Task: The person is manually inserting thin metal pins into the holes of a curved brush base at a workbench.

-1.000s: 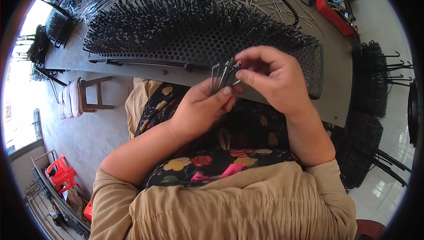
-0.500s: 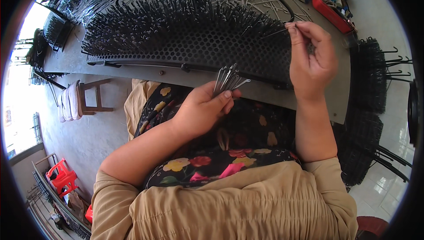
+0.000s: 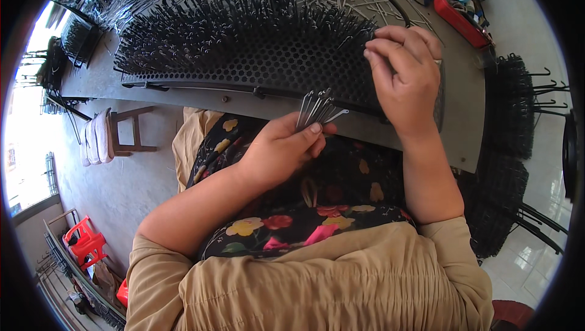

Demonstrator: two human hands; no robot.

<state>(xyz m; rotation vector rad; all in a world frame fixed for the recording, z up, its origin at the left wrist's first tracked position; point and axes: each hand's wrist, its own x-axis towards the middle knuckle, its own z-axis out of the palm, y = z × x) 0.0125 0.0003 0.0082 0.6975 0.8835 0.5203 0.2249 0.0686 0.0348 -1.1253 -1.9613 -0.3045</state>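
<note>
Fingers (image 3: 314, 128) of left hand (image 3: 277, 148) clasp metal rods (image 3: 314, 113); whether right hand (image 3: 408, 81) grips is unclear.

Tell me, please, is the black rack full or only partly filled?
The rack is partly filled: dark rods crowd its far side, while bare holes show along its near side.

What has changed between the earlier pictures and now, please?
The right hand left the bundle of thin metal rods, moved up and to the right with a single rod pinched, then came slightly back left, over the right part of the perforated black rack. Whether it still holds that rod, I cannot tell. The left hand still grips the bundle; the rack stayed in place.
</note>
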